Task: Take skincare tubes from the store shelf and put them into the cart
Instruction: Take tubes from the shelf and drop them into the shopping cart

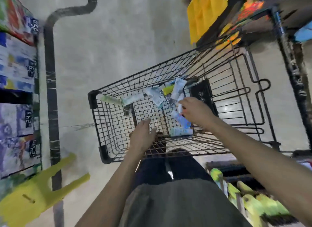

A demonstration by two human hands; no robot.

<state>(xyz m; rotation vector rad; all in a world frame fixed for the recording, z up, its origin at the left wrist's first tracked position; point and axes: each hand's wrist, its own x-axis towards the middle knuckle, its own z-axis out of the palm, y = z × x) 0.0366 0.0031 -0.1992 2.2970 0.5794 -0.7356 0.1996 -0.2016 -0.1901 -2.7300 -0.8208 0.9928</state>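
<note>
Several tubes [177, 90] already lie in our cart [94, 98], so our right hand [195, 110] pinches 1 more tube [180, 107] low over them to drop it, while our left hand [143, 135] hovers relaxed and holding nothing.

We see the black wire cart [108, 143] standing on the pale concrete floor [118, 41]. On its mesh bottom lie scattered skincare tubes [156, 95], mostly white and blue, one green [111, 99], bunched toward the far end beside a black panel [201, 95].
</note>
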